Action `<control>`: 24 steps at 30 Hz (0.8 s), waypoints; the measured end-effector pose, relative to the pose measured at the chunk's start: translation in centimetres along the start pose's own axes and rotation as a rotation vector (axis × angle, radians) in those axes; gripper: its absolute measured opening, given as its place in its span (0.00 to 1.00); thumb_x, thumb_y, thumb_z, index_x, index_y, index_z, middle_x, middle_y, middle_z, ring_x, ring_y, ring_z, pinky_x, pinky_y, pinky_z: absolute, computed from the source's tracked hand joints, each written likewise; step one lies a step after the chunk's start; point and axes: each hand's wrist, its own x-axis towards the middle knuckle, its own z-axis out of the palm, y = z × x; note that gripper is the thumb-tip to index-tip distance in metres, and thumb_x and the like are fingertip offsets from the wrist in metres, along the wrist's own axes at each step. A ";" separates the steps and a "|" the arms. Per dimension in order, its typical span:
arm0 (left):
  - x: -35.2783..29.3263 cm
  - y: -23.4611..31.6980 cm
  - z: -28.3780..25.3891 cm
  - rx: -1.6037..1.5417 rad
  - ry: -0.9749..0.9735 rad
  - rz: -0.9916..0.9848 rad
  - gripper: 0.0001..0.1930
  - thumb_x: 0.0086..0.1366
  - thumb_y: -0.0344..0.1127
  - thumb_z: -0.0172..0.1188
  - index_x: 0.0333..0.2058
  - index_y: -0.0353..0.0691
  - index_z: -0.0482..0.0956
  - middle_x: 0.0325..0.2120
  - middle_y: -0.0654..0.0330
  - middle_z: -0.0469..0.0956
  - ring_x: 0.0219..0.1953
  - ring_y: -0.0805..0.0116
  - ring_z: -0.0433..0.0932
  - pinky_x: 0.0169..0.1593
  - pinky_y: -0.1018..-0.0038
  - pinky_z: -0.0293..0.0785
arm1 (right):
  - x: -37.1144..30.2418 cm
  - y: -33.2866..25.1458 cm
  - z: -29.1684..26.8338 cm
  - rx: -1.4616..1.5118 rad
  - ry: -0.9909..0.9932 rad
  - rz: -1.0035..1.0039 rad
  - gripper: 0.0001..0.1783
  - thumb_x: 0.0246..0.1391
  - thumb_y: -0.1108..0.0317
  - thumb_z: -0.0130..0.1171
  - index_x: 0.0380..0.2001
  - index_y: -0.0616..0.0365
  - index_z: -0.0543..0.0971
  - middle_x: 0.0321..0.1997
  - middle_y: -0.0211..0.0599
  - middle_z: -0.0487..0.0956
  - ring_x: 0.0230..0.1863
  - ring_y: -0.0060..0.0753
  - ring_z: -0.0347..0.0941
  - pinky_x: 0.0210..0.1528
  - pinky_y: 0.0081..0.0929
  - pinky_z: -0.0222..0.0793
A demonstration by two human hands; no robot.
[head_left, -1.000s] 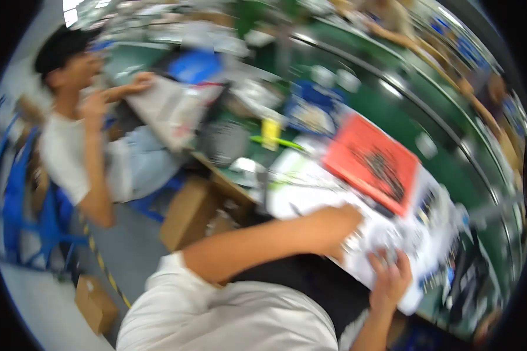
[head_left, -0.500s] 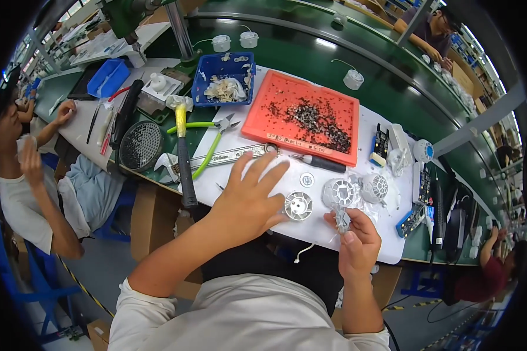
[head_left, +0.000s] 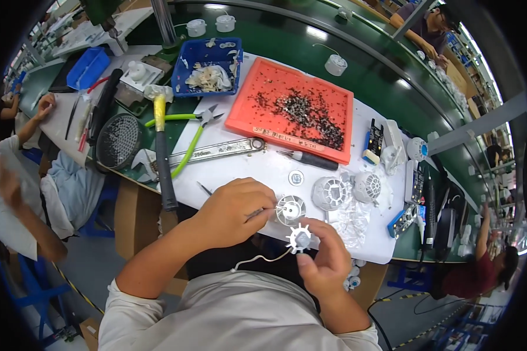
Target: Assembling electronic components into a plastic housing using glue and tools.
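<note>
My left hand (head_left: 237, 213) is closed, its fingertips pinched at the rim of a white, round, open-framed part (head_left: 291, 210) with a pale hub. A thin grey sliver (head_left: 255, 214) shows by those fingers; its kind is unclear. A white cable (head_left: 257, 258) hangs below the two hands. In my right hand (head_left: 328, 263), thumb and fingers grip a small white star-shaped piece (head_left: 299, 238) with short spokes, just below the round part. Beyond the hands lie a small round disc (head_left: 296, 178) and two white domed cages (head_left: 329, 193), (head_left: 368, 186), beside clear plastic film (head_left: 348, 227).
A red tray (head_left: 263, 120) holds small dark bits. Around it lie a blue bin (head_left: 184, 92), a hammer (head_left: 163, 152), green-handled cutters (head_left: 188, 153), an adjustable wrench (head_left: 216, 151) and a black-handled tool (head_left: 316, 161). A person (head_left: 17, 193) sits at the left.
My left hand has gone from spread fingers to a pinch at the round part. My right hand has moved left, turning the star-shaped piece. The cable end has swung left.
</note>
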 end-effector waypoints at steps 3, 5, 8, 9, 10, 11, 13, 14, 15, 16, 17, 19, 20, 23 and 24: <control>0.1 0.0 0.4 -0.068 0.049 -0.063 0.05 0.55 0.27 0.65 0.32 0.37 0.80 0.37 0.54 0.82 0.39 0.53 0.80 0.46 0.64 0.76 | 0.4 -0.4 0.0 -0.163 -0.066 -0.034 0.25 0.49 0.76 0.60 0.52 0.75 0.72 0.53 0.59 0.77 0.56 0.50 0.74 0.63 0.43 0.65; 0.4 0.0 0.2 -0.061 0.010 -0.077 0.04 0.55 0.26 0.64 0.31 0.37 0.79 0.38 0.54 0.82 0.40 0.53 0.81 0.46 0.64 0.76 | 0.6 -0.3 -0.3 -0.213 -0.088 -0.086 0.26 0.47 0.76 0.62 0.51 0.75 0.73 0.52 0.61 0.78 0.56 0.51 0.74 0.62 0.43 0.66; 0.5 -0.3 -0.2 -0.079 -0.036 -0.120 0.04 0.54 0.25 0.64 0.29 0.37 0.79 0.39 0.55 0.82 0.41 0.54 0.81 0.47 0.65 0.76 | 0.7 0.2 -0.6 -0.229 -0.108 -0.112 0.26 0.47 0.75 0.63 0.50 0.76 0.73 0.51 0.63 0.78 0.55 0.52 0.75 0.61 0.44 0.67; 0.6 -0.4 -0.2 -0.101 -0.062 -0.146 0.04 0.54 0.26 0.65 0.29 0.38 0.79 0.40 0.56 0.82 0.41 0.55 0.80 0.47 0.65 0.75 | 0.7 0.4 -0.8 -0.226 -0.112 -0.118 0.26 0.47 0.75 0.63 0.50 0.76 0.73 0.50 0.63 0.78 0.54 0.53 0.75 0.61 0.45 0.67; 0.7 -0.5 -0.2 -0.122 -0.088 -0.172 0.04 0.53 0.26 0.65 0.28 0.38 0.79 0.40 0.57 0.82 0.42 0.56 0.80 0.47 0.65 0.74 | 0.7 0.5 -0.9 -0.222 -0.115 -0.123 0.26 0.46 0.74 0.63 0.50 0.76 0.73 0.50 0.64 0.78 0.54 0.53 0.75 0.61 0.45 0.68; 0.8 -0.6 -0.3 -0.127 -0.090 -0.177 0.04 0.53 0.26 0.65 0.28 0.38 0.79 0.40 0.57 0.82 0.42 0.56 0.80 0.47 0.65 0.74 | 0.8 0.6 -1.0 -0.223 -0.117 -0.117 0.26 0.46 0.74 0.63 0.50 0.76 0.73 0.50 0.64 0.78 0.54 0.53 0.75 0.61 0.45 0.68; 1.0 -0.6 -0.5 0.003 -0.118 -0.087 0.05 0.52 0.28 0.67 0.28 0.40 0.79 0.40 0.59 0.82 0.43 0.58 0.78 0.47 0.65 0.72 | 1.1 0.7 -1.1 -0.218 -0.121 -0.141 0.26 0.47 0.73 0.64 0.49 0.76 0.73 0.49 0.64 0.79 0.52 0.54 0.76 0.59 0.46 0.69; 1.2 -0.5 -0.6 0.067 -0.132 -0.042 0.06 0.51 0.28 0.67 0.28 0.40 0.79 0.40 0.60 0.81 0.43 0.59 0.77 0.47 0.66 0.70 | 1.2 0.8 -1.2 -0.216 -0.123 -0.153 0.26 0.47 0.72 0.64 0.49 0.76 0.73 0.48 0.65 0.79 0.51 0.54 0.77 0.59 0.47 0.70; 1.2 -0.5 -0.6 0.063 -0.134 -0.045 0.06 0.51 0.28 0.67 0.28 0.40 0.79 0.40 0.60 0.81 0.43 0.59 0.77 0.47 0.66 0.70 | 1.3 0.9 -1.3 -0.217 -0.124 -0.147 0.26 0.47 0.72 0.64 0.49 0.76 0.73 0.48 0.65 0.79 0.51 0.54 0.77 0.59 0.47 0.70; 1.2 -0.3 -0.7 0.101 -0.144 -0.030 0.06 0.50 0.29 0.68 0.27 0.41 0.79 0.41 0.61 0.81 0.44 0.60 0.76 0.47 0.66 0.69 | 1.4 1.1 -1.4 -0.210 -0.128 -0.158 0.26 0.47 0.71 0.64 0.49 0.76 0.73 0.47 0.65 0.79 0.50 0.54 0.77 0.58 0.48 0.70; 1.1 -0.2 -0.8 0.139 -0.153 -0.015 0.07 0.49 0.30 0.69 0.27 0.41 0.79 0.42 0.61 0.80 0.44 0.60 0.75 0.46 0.67 0.68 | 1.6 1.2 -1.5 -0.204 -0.132 -0.169 0.26 0.48 0.70 0.64 0.48 0.76 0.74 0.47 0.65 0.79 0.50 0.55 0.77 0.58 0.49 0.70; 1.3 0.3 -1.4 0.174 -0.164 -0.001 0.07 0.49 0.31 0.70 0.26 0.42 0.79 0.42 0.62 0.80 0.45 0.61 0.74 0.46 0.67 0.67 | 2.1 1.4 -1.9 -0.199 -0.136 -0.176 0.26 0.48 0.69 0.65 0.48 0.76 0.74 0.47 0.65 0.79 0.49 0.55 0.78 0.57 0.50 0.71; 1.5 0.6 -2.1 0.187 -0.204 -0.028 0.09 0.49 0.31 0.70 0.30 0.41 0.80 0.44 0.60 0.80 0.46 0.60 0.74 0.47 0.66 0.68 | 2.6 1.6 -2.2 -0.162 -0.162 -0.181 0.26 0.48 0.68 0.65 0.47 0.76 0.74 0.46 0.64 0.79 0.49 0.56 0.78 0.57 0.50 0.71; 2.2 1.1 -3.2 0.208 -0.286 -0.082 0.14 0.49 0.31 0.70 0.37 0.40 0.81 0.46 0.58 0.78 0.48 0.56 0.74 0.49 0.64 0.69 | 3.6 2.0 -3.0 -0.092 -0.212 -0.185 0.27 0.48 0.66 0.66 0.47 0.76 0.74 0.46 0.64 0.80 0.49 0.56 0.78 0.56 0.51 0.71; 2.6 1.1 -3.3 0.097 -0.266 -0.077 0.18 0.49 0.31 0.70 0.42 0.39 0.80 0.47 0.56 0.78 0.49 0.55 0.74 0.51 0.63 0.70 | 3.9 2.2 -3.2 -0.063 -0.233 -0.191 0.27 0.48 0.66 0.66 0.47 0.75 0.74 0.46 0.64 0.80 0.49 0.57 0.78 0.56 0.52 0.71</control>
